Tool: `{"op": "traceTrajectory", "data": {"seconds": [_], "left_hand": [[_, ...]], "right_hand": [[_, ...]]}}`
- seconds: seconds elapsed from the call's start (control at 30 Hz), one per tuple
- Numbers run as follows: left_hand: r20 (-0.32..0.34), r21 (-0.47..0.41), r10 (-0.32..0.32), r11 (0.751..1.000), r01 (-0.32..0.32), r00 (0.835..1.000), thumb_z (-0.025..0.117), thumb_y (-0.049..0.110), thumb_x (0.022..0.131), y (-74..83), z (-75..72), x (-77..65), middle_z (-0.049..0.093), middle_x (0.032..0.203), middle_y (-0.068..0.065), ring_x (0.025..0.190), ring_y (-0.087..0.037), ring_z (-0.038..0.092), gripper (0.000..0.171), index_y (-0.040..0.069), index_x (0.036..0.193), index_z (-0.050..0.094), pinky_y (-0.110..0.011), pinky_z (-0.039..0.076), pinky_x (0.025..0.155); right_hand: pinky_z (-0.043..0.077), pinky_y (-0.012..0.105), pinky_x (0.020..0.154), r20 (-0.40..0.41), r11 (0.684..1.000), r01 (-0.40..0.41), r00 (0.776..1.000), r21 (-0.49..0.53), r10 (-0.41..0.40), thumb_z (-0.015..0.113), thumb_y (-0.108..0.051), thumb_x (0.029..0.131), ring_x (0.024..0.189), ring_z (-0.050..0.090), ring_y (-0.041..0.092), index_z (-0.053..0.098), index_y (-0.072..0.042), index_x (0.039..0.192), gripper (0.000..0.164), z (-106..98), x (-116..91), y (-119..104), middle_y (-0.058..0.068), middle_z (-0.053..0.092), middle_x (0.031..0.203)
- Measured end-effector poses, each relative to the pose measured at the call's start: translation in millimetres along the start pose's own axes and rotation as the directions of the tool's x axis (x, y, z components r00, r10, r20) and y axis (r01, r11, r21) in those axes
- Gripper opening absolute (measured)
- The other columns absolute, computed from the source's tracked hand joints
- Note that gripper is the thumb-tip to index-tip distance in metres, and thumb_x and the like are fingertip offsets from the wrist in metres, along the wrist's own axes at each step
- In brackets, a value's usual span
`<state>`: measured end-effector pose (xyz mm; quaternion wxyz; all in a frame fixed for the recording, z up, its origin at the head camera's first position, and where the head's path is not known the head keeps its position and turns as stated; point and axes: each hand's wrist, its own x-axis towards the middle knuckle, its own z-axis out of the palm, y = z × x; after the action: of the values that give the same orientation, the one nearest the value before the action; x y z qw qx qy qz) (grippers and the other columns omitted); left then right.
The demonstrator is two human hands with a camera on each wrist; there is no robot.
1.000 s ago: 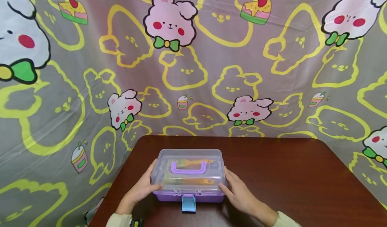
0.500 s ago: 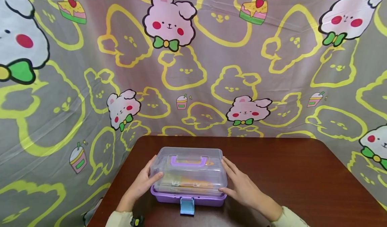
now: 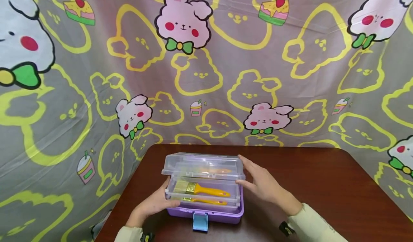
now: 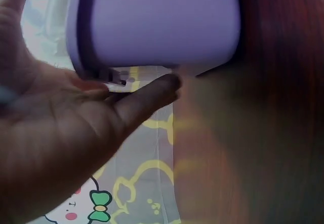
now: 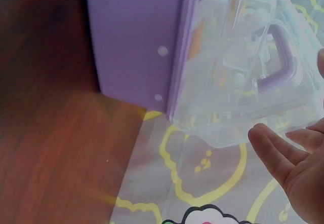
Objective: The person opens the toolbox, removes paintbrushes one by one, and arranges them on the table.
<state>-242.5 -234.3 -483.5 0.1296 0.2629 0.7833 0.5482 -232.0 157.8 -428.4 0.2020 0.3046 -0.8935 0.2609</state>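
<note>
A purple storage box with a raised clear lid stands near the table's front. Its blue latch hangs down. Inside, clear trays have come up under the lid, and a wide paintbrush with a yellow handle lies in one; a narrower brush shows just in front. My right hand holds the lid's right end, thumb near the front edge and fingers toward the back. At the left, my left hand has its thumb by the tray's front corner and extended fingers along the side.
The brown table reaches well past the box to the right. A patterned curtain hangs behind and at the left. In the right wrist view the purple carrying handle shows on the lid.
The lid has risen and tilted back, lifting off the base. Trays with paintbrushes are now exposed. My left hand has gone from the lid to the tray's side; my right hand has risen with the lid.
</note>
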Motion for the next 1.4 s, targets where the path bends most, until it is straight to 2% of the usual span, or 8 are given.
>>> {"op": "traceTrajectory", "data": {"seconds": [0.23,0.37,0.5,0.63,0.77,0.93,1.07,1.4], "left_hand": [[0.017,0.133,-0.039,0.990,0.037,0.999,0.079,0.019,0.078,-4.3,3.2,-3.2,0.051,0.130,-0.012,0.108,-0.018,0.051,0.093,0.004,0.145,0.016,-0.022,0.034,0.094],[-0.013,0.197,-0.075,0.977,0.076,0.997,0.079,0.021,0.077,-1.4,4.0,-6.1,0.049,0.132,-0.016,0.111,-0.022,0.049,0.092,-0.001,0.143,0.019,-0.025,0.034,0.094],[-0.007,0.180,-0.072,0.981,0.072,0.997,0.079,0.020,0.077,2.2,3.5,-6.8,0.042,0.138,-0.021,0.114,-0.025,0.047,0.097,-0.002,0.144,0.014,-0.027,0.034,0.096],[0.011,0.169,-0.049,0.985,0.046,0.999,0.080,0.020,0.077,1.2,2.0,-6.6,0.035,0.142,-0.023,0.116,-0.026,0.046,0.106,0.003,0.149,0.004,-0.029,0.033,0.098],[0.019,0.174,-0.009,0.985,0.006,1.000,0.081,0.020,0.075,-2.4,0.6,-7.8,0.023,0.150,-0.022,0.122,-0.028,0.041,0.117,0.009,0.151,-0.007,-0.027,0.030,0.100],[0.003,0.202,-0.005,0.979,0.004,1.000,0.082,0.019,0.074,-1.6,1.1,-11.0,0.009,0.152,-0.028,0.128,-0.037,0.035,0.118,0.000,0.149,-0.006,-0.037,0.029,0.102],[-0.021,0.220,-0.031,0.975,0.035,0.999,0.083,0.018,0.073,0.6,2.3,-14.6,0.006,0.151,-0.031,0.129,-0.039,0.033,0.117,-0.004,0.148,-0.004,-0.049,0.027,0.102],[-0.023,0.211,-0.083,0.974,0.087,0.996,0.082,0.024,0.074,4.6,3.9,-19.4,0.037,0.140,-0.029,0.115,-0.033,0.050,0.114,0.001,0.149,0.000,-0.045,0.036,0.097]], "right_hand": [[0.048,0.025,0.064,-0.029,0.985,-0.098,0.994,0.139,0.103,0.069,-0.032,0.087,0.081,0.059,0.008,0.033,-0.005,0.147,0.074,-4,20,10,0.006,0.062,0.115],[0.048,0.031,0.068,-0.014,0.970,-0.156,0.987,0.189,0.161,0.062,-0.033,0.092,0.079,0.060,0.012,0.033,-0.004,0.146,0.069,-6,33,17,0.009,0.064,0.112],[0.047,0.044,0.085,-0.007,0.947,-0.210,0.976,0.243,0.218,0.052,-0.036,0.097,0.104,0.060,0.026,0.032,-0.004,0.146,0.062,-5,45,25,0.017,0.055,0.130],[0.047,0.045,0.086,0.013,0.888,-0.295,0.950,0.353,0.311,0.045,-0.036,0.100,0.107,0.060,0.031,0.037,-0.003,0.144,0.055,1,51,33,0.018,0.045,0.139],[0.053,0.035,0.075,0.035,0.781,-0.366,0.913,0.506,0.405,0.042,-0.031,0.102,0.094,0.065,0.031,0.045,0.002,0.138,0.049,3,54,31,0.025,0.058,0.122],[0.053,0.033,0.072,0.040,0.695,-0.411,0.875,0.590,0.483,0.045,-0.024,0.102,0.093,0.065,0.033,0.050,0.006,0.133,0.044,17,57,40,0.028,0.062,0.110],[0.054,0.032,0.070,0.026,0.709,-0.412,0.873,0.573,0.486,0.049,-0.017,0.100,0.088,0.066,0.030,0.046,0.002,0.137,0.042,36,58,57,0.027,0.060,0.117],[0.054,0.037,0.065,0.084,0.718,-0.455,0.868,0.527,0.489,0.055,0.005,0.091,0.077,0.065,0.021,0.038,-0.002,0.143,0.056,52,48,62,0.021,0.060,0.108]]}}
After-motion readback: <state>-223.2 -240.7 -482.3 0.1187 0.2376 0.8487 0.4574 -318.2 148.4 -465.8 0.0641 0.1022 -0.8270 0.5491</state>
